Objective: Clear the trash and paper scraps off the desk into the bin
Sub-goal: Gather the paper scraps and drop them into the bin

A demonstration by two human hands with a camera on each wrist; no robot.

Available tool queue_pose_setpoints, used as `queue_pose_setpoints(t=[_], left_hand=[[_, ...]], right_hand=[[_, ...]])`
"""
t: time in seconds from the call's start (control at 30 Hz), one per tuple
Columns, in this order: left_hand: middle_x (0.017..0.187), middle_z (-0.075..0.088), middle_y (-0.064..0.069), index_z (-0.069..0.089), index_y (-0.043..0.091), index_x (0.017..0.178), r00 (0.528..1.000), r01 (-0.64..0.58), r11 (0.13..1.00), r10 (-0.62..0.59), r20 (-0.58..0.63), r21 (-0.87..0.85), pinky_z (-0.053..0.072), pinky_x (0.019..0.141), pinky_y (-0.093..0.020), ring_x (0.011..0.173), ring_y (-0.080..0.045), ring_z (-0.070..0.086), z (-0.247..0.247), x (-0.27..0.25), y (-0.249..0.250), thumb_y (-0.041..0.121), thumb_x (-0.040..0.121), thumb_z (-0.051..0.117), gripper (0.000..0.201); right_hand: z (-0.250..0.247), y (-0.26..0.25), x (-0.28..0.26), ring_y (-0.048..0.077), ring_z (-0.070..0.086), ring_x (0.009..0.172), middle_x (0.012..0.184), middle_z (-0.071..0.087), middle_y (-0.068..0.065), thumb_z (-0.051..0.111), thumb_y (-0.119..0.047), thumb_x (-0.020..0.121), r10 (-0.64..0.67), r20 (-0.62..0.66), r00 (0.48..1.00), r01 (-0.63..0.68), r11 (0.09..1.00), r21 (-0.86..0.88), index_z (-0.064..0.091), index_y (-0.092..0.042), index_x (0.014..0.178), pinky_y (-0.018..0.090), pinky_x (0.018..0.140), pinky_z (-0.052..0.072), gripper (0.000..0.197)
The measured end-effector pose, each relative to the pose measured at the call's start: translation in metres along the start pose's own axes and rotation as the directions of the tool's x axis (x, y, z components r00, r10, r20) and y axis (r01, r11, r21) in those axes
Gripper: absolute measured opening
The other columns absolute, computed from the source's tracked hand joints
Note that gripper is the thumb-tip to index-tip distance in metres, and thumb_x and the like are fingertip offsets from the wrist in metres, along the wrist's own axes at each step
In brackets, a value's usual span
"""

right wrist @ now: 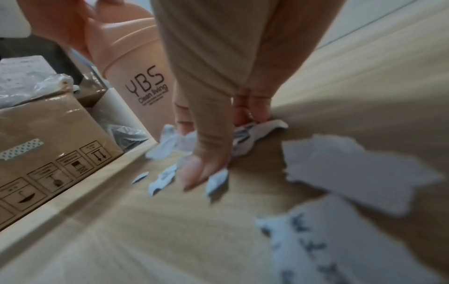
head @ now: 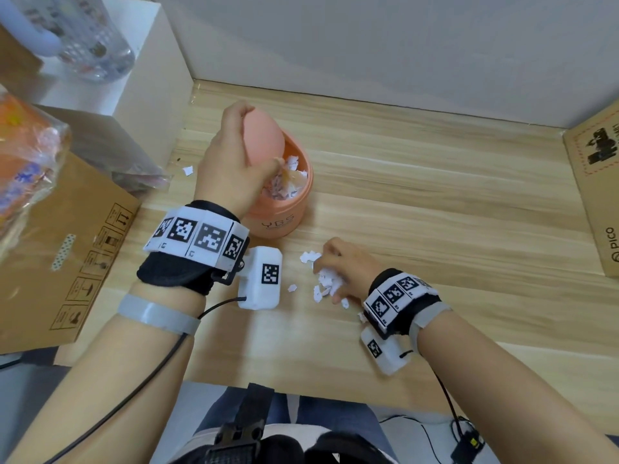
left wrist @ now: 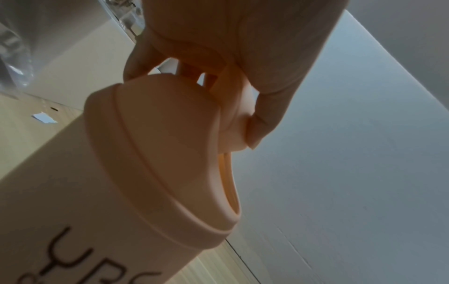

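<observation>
A small pink bin (head: 279, 217) marked YBS stands on the wooden desk (head: 435, 195), with torn paper (head: 289, 184) piled inside. My left hand (head: 231, 162) grips its swing lid (head: 263, 139) and holds it tipped up. In the left wrist view, my fingers (left wrist: 136, 65) curl over the lid (left wrist: 170, 134). In front of the bin, my right hand (head: 335, 267) curls round a clump of white paper scraps (head: 330, 284) on the desk. My thumb (right wrist: 206, 153) and fingers press on scraps (right wrist: 257, 130). Loose scraps (right wrist: 345, 169) lie nearby; one scrap (head: 188, 170) lies left of the bin.
A large cardboard box (head: 67, 262) and plastic bags (head: 26, 155) crowd the left side. A white box (head: 140, 68) stands at the back left. Another cardboard box (head: 596, 182) sits at the right edge. A grey wall closes the back.
</observation>
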State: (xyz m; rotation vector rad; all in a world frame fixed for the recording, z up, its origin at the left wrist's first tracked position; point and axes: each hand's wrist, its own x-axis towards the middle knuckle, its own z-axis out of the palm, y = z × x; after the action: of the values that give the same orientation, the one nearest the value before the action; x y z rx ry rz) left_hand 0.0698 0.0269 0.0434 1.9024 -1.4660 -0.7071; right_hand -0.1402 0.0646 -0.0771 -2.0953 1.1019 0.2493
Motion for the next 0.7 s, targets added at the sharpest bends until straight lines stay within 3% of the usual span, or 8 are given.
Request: queue_pose_setpoints(t=[0.07,0.1,0.2,0.33,0.43,0.5,0.6,0.7], left_hand=[[0.125,0.054,-0.011,0.031,0.020,0.134,1.000,-0.003,1.000,0.003,0.000,-0.010,0.035,0.076,-0.029,0.107,-0.033,0.052,0.000,0.001,0.000,0.019,0.077,0.065,0.066],[0.126,0.054,-0.011,0.031,0.020,0.134,1.000,-0.005,1.000,0.005,0.003,-0.015,0.036,0.077,-0.030,0.107,-0.034,0.052,0.000,0.001,-0.001,0.019,0.077,0.065,0.067],[0.127,0.053,-0.010,0.031,0.020,0.135,1.000,-0.010,1.000,0.010,0.012,-0.028,0.038,0.080,-0.031,0.109,-0.033,0.051,0.000,0.002,-0.002,0.018,0.077,0.065,0.068],[0.129,0.051,-0.009,0.031,0.020,0.135,1.000,-0.012,1.000,0.013,0.022,-0.020,0.033,0.078,-0.028,0.112,-0.032,0.050,-0.001,0.002,-0.002,0.019,0.076,0.066,0.068],[0.131,0.051,-0.010,0.030,0.021,0.136,0.999,-0.011,1.000,0.011,0.037,-0.011,0.033,0.079,-0.028,0.114,-0.033,0.049,-0.003,0.003,-0.001,0.019,0.077,0.066,0.069],[0.132,0.050,-0.011,0.029,0.021,0.137,0.999,-0.016,1.000,0.016,0.048,-0.007,0.033,0.079,-0.029,0.116,-0.034,0.048,-0.003,0.004,-0.002,0.017,0.076,0.066,0.071],[0.132,0.049,-0.012,0.028,0.021,0.136,0.998,-0.031,1.000,0.031,0.059,-0.006,0.035,0.080,-0.031,0.116,-0.034,0.048,-0.004,0.005,-0.003,0.018,0.075,0.066,0.072],[0.132,0.049,-0.012,0.028,0.020,0.136,0.996,-0.032,0.999,0.033,0.084,-0.020,0.039,0.086,-0.036,0.118,-0.034,0.047,-0.005,0.006,-0.004,0.022,0.076,0.068,0.073]], right_hand=[[0.001,0.001,0.000,0.017,0.043,0.085,0.110,0.053,0.012,0.069,0.001,0.067,0.001,-0.066,0.998,0.003,0.998,0.057,0.066,-0.008,0.092,0.025,0.071,0.035,0.027],[0.001,0.001,0.000,0.019,0.046,0.081,0.105,0.056,0.014,0.060,0.008,0.069,0.005,-0.092,0.996,0.001,0.998,0.060,0.067,-0.005,0.085,0.025,0.068,0.033,0.022],[0.001,0.002,0.004,0.028,0.057,0.083,0.098,0.060,0.015,0.044,0.016,0.068,0.058,-0.126,0.990,-0.049,0.997,0.067,0.068,-0.003,0.080,0.023,0.066,0.032,0.033],[-0.013,-0.004,0.007,0.023,0.057,0.078,0.087,0.059,0.004,0.046,0.016,0.067,0.111,-0.096,0.989,-0.102,0.990,0.099,0.071,-0.005,0.074,0.024,0.065,0.039,0.034],[-0.038,-0.018,0.006,0.011,0.054,0.058,0.072,0.059,-0.003,0.046,0.019,0.068,0.295,-0.252,0.922,-0.166,0.887,0.431,0.066,-0.019,0.056,0.023,0.051,0.045,0.045],[-0.067,-0.033,0.009,0.010,0.052,0.050,0.066,0.060,0.000,0.063,0.013,0.069,0.388,-0.338,0.857,-0.076,0.745,0.663,0.062,-0.022,0.052,0.019,0.043,0.045,0.039],[-0.112,-0.060,0.021,0.007,0.054,0.054,0.065,0.061,-0.002,0.076,-0.002,0.067,0.323,-0.492,0.808,0.071,0.776,0.626,0.062,-0.025,0.059,0.020,0.052,0.047,0.029],[-0.135,-0.086,0.037,0.018,0.058,0.071,0.075,0.065,0.007,0.071,-0.006,0.070,0.268,-0.499,0.824,0.015,0.871,0.491,0.070,-0.014,0.073,0.033,0.068,0.050,0.008]])
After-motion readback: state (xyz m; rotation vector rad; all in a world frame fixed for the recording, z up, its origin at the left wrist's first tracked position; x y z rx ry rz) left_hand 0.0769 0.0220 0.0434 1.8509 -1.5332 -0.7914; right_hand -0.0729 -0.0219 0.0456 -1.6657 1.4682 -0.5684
